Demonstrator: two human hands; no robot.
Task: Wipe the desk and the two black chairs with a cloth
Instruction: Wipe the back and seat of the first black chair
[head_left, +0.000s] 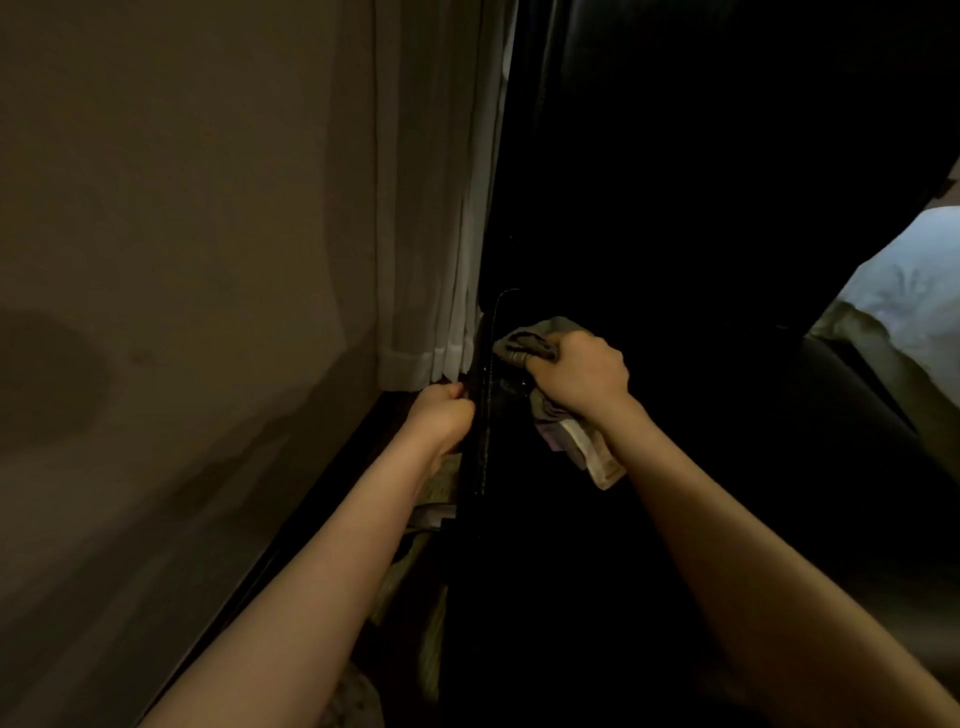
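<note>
**Fingers (543, 362) bunched round the cloth, pressed to the black chair**

Fingers of the right hand (576, 371) are curled tight round a crumpled greyish cloth (522, 343), holding it against the dark face of the black chair (649, 218), just right of the chair's stitched edge (485, 415). One wad of the cloth sticks out past the knuckles, and a paler tail of it hangs below the wrist.

At that edge, the left hand (441, 415) grips the chair itself, its fingers wrapped round the rim and out of sight behind it (the thumb is too dim to make out). The two hands are near each other, with the stitched edge between them.

Just left of the chair hangs a white curtain (431, 234), its hem ending right above the left hand, and beyond that is a plain wall (182, 208). Some patterned fabric (441, 486) shows under the left wrist, against the chair's edge (what it is cannot be told). Past the chair's right side lies a pale fabric (904, 291).
</note>
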